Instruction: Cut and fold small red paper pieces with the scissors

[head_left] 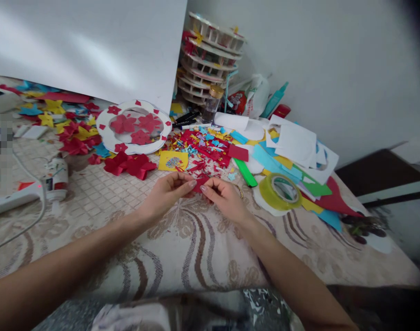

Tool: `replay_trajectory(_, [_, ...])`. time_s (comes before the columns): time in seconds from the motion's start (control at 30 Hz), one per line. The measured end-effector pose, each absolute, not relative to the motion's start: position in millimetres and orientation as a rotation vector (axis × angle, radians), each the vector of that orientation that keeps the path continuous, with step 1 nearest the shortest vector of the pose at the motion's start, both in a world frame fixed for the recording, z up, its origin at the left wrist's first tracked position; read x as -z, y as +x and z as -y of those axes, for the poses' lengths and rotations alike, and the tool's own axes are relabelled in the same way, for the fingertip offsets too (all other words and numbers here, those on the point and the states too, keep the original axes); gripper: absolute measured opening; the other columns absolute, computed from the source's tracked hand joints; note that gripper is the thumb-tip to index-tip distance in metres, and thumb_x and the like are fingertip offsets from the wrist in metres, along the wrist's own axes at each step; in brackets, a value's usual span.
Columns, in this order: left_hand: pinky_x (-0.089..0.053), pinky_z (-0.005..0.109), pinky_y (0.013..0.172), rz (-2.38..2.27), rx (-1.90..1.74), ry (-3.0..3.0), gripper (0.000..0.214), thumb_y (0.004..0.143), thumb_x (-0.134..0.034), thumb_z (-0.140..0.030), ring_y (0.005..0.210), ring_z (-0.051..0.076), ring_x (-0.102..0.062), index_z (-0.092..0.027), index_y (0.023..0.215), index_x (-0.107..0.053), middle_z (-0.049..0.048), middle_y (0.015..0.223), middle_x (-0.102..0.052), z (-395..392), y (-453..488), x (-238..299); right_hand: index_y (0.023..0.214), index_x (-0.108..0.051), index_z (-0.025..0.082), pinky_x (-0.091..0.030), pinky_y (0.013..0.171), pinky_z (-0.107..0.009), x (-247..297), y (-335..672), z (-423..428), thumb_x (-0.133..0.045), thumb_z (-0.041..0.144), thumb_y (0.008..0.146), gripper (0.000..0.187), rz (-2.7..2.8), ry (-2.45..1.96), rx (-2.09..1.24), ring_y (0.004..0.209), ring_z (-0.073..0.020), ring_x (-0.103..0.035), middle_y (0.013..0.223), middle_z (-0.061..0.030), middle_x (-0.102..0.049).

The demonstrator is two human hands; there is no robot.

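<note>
Between my two hands is a small piece of red paper (199, 185), held just above the near side of the table. My left hand (170, 191) pinches its left edge with thumb and fingers. On the other edge, my right hand (222, 195), with a ring on it, has its fingers closed too. A yellow paper square (173, 161) with a patch of colourful bits lies beyond my left hand. Behind both hands spreads a heap of paper scraps (206, 147) in red, yellow and blue. Folded red paper flowers (141, 166) lie to the left.
A white scalloped paper ring (103, 126) lies at the left, near a glue gun (15, 198). On the right are a tape roll (280, 191), a green cutter (245, 172) and paper sheets (296, 142). A tiered rack (213, 50) and glass jar (212, 103) stand behind.
</note>
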State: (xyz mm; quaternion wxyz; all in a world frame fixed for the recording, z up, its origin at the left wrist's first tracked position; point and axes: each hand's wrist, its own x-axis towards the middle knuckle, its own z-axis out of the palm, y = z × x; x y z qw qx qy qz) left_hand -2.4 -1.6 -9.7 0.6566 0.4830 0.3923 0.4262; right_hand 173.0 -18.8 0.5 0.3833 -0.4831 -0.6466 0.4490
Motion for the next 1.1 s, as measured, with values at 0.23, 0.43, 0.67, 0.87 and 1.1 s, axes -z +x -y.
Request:
replay_trajectory(0.23, [-0.047, 0.023, 0.057, -0.844, -0.784, 1.238, 0.023, 0.068, -0.071, -0.034, 0.057, 0.011, -0.057, -0.014, 0.071, -0.061, 0.0000, 0.061, -0.063, 2, -3, 15, 0.071, -0.054, 0.020, -0.037, 0.050, -0.023, 0, 170, 20, -0.056, 0.040, 0.081, 0.023, 1.589, -1.222, -1.209, 0.054, -0.0104, -0.045, 0.059, 0.0034, -0.049])
replay_trajectory(0.43, [-0.049, 0.024, 0.064, -0.795, -0.782, 1.088, 0.022, 0.072, -0.068, -0.036, 0.062, 0.011, -0.061, -0.014, 0.073, -0.067, 0.0037, 0.069, -0.069, 2, -3, 10, 0.071, -0.053, 0.020, -0.036, 0.051, -0.023, 2, 172, 20, -0.056, 0.039, 0.082, 0.022, 1.577, -1.217, -1.160, 0.054, -0.0105, -0.044, 0.059, 0.0037, -0.049])
replay_trajectory(0.67, [-0.052, 0.029, 0.064, -0.803, -0.755, 0.882, 0.036, 0.080, -0.057, -0.044, 0.062, 0.016, -0.065, -0.011, 0.070, -0.066, 0.0116, 0.072, -0.070, 1, -3, 3, 0.071, -0.051, 0.020, -0.036, 0.052, -0.024, 3, 175, 20, -0.053, 0.034, 0.085, 0.020, 1.584, -1.223, -1.137, 0.054, -0.0106, -0.044, 0.059, 0.0036, -0.049])
replay_trajectory(0.87, [-0.050, 0.024, 0.057, -0.831, -0.631, 0.836, 0.034, 0.079, -0.059, -0.042, 0.057, 0.013, -0.063, -0.010, 0.072, -0.066, 0.0106, 0.068, -0.069, -2, -6, 8, 0.081, -0.059, 0.021, -0.042, 0.071, -0.029, -1, 173, 23, -0.048, 0.022, 0.087, 0.012, 1.893, -1.143, -0.647, 0.077, -0.0155, -0.054, 0.078, -0.0017, -0.058])
replay_trajectory(1.1, [-0.049, 0.022, 0.059, -0.936, -0.797, 1.225, 0.033, 0.072, -0.064, -0.044, 0.057, 0.011, -0.060, -0.012, 0.069, -0.061, 0.0022, 0.062, -0.065, -3, -8, 1, 0.110, -0.053, 0.023, -0.047, 0.077, -0.030, 7, 177, 18, -0.043, 0.022, 0.090, 0.022, 1.680, -1.115, -0.902, 0.087, -0.0153, -0.059, 0.098, -0.0051, -0.062])
